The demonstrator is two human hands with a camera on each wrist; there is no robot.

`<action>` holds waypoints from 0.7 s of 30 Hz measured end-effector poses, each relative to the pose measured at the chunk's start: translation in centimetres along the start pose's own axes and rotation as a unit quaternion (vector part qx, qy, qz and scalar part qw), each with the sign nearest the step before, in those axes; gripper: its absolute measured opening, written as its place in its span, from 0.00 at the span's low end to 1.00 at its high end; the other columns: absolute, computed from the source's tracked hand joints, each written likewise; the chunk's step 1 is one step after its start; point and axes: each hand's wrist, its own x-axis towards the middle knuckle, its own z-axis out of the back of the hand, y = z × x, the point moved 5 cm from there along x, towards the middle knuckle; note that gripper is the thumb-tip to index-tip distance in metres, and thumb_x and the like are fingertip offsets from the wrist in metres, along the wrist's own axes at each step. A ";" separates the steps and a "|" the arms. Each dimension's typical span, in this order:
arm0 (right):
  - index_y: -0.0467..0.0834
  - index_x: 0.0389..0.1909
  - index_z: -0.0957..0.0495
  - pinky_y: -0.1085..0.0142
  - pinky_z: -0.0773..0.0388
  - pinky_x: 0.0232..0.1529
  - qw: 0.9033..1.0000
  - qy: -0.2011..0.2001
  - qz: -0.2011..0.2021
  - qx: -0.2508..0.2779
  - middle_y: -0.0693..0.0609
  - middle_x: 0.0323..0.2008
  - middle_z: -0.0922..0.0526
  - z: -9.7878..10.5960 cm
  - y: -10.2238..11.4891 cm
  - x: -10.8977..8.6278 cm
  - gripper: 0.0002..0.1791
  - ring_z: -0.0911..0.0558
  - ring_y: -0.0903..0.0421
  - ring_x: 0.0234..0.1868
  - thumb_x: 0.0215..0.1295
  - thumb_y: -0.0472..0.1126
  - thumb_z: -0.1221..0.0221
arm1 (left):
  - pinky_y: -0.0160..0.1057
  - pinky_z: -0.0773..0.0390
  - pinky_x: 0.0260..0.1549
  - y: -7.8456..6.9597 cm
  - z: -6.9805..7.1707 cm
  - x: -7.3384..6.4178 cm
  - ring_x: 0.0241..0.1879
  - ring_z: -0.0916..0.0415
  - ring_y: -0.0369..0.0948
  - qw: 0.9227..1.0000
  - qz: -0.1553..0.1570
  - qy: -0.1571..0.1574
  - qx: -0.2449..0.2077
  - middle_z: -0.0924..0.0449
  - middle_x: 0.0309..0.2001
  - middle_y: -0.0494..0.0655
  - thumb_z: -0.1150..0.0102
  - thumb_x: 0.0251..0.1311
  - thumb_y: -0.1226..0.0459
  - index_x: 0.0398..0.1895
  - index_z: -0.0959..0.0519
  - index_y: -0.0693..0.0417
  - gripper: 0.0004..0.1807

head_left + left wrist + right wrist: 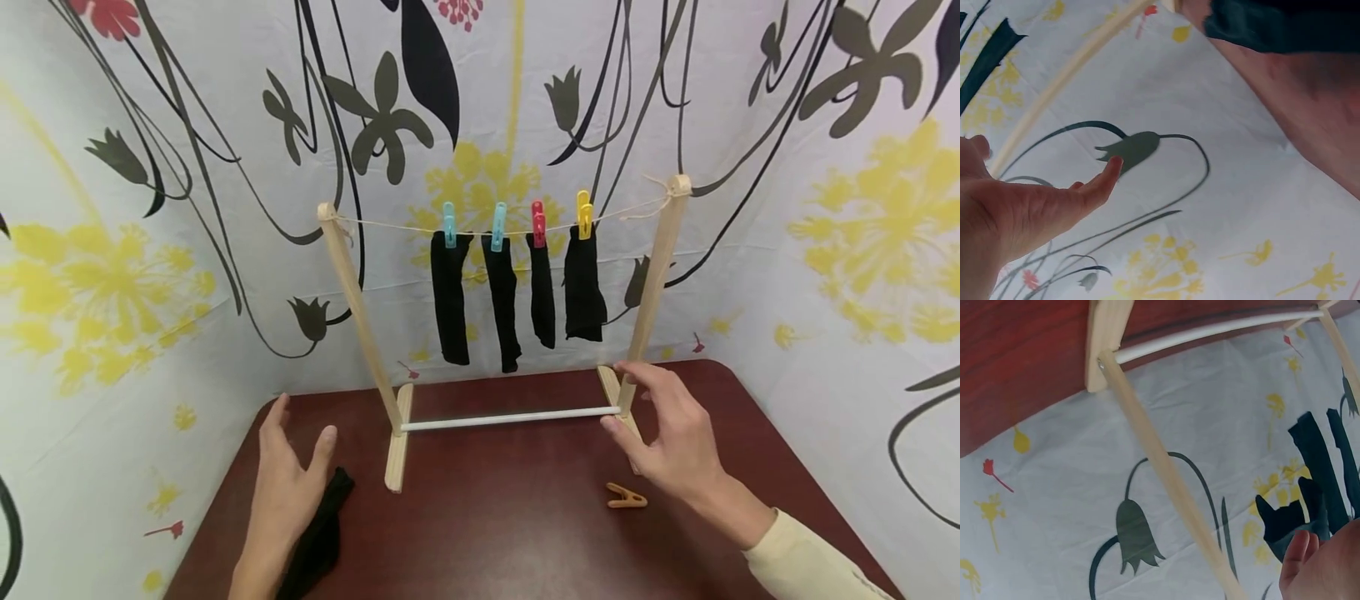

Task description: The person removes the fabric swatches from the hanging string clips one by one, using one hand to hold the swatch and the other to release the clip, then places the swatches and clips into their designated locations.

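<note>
My left hand (285, 483) is held over the left of the table, thumb apart from the fingers, with nothing in it. Beside its wrist lies a crumpled black sock (318, 533), partly hidden by the forearm. My right hand (678, 437), also holding nothing, is by the foot of the right post (656, 283) of a wooden drying rack, fingers and thumb spread. Several black cloth pieces like socks (452, 308) hang from the rack's string (397, 225). Two light blue clothespins (498, 227), a red clothespin (538, 223) and a yellow clothespin (584, 215) clip them.
An orange clothespin (626, 497) lies on the dark red table (487, 517), below my right hand. A white rod (510, 418) joins the rack's two feet, with the left post (360, 325) at its other end. Flower-printed cloth (247, 167) surrounds the table at the back and sides.
</note>
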 end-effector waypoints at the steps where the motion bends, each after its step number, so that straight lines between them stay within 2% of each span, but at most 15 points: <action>1: 0.33 0.63 0.21 0.80 0.30 0.53 1.000 -0.010 0.006 0.005 0.41 0.54 0.14 0.1 0.2 0.3 0.40 0.19 0.51 0.47 0.72 0.67 0.39 | 0.71 0.39 0.72 -0.5 -0.1 0.0 0.82 0.50 0.62 1.000 -0.010 0.000 -0.013 0.53 0.84 0.63 0.41 0.76 0.49 0.88 0.60 0.46 0.49; 8: 0.29 0.63 0.22 0.80 0.31 0.61 0.998 -0.050 0.020 0.037 0.36 0.56 0.15 0.5 2.1 2.3 0.38 0.20 0.49 0.50 0.74 0.61 0.39 | 0.63 0.37 0.75 -3.1 -1.0 0.2 0.83 0.49 0.56 0.996 -0.068 -0.008 -0.058 0.49 0.84 0.57 0.39 0.76 0.56 0.87 0.54 0.50 0.45; 13: 0.27 0.62 0.22 0.76 0.30 0.63 0.995 -0.074 0.024 0.059 0.34 0.56 0.15 0.6 3.3 3.5 0.34 0.20 0.46 0.54 0.75 0.56 0.38 | 0.40 0.38 0.76 -5.4 -1.9 0.8 0.82 0.45 0.49 0.988 -0.123 -0.014 -0.094 0.45 0.84 0.49 0.38 0.75 0.60 0.86 0.49 0.47 0.43; 15: 0.27 0.62 0.22 0.75 0.30 0.65 0.994 -0.079 0.023 0.065 0.34 0.56 0.15 0.5 3.7 4.0 0.33 0.20 0.46 0.57 0.75 0.54 0.38 | 0.37 0.38 0.75 -6.4 -2.3 1.0 0.82 0.44 0.48 0.983 -0.144 -0.014 -0.112 0.44 0.83 0.48 0.39 0.75 0.61 0.85 0.48 0.45 0.42; 18: 0.28 0.63 0.23 0.74 0.31 0.64 0.994 -0.075 0.011 0.076 0.36 0.58 0.15 0.3 4.1 4.6 0.32 0.21 0.47 0.60 0.74 0.53 0.37 | 0.45 0.37 0.77 -8.0 -2.9 1.4 0.82 0.44 0.47 0.976 -0.175 -0.003 -0.132 0.43 0.83 0.48 0.40 0.76 0.63 0.85 0.48 0.46 0.41; 21: 0.31 0.67 0.25 0.73 0.30 0.61 0.993 -0.051 -0.018 0.102 0.39 0.61 0.16 0.1 4.3 5.1 0.31 0.21 0.51 0.63 0.73 0.49 0.36 | 0.55 0.35 0.76 -9.3 -3.5 2.0 0.83 0.45 0.46 0.970 -0.200 0.016 -0.136 0.44 0.83 0.48 0.41 0.76 0.62 0.85 0.49 0.49 0.40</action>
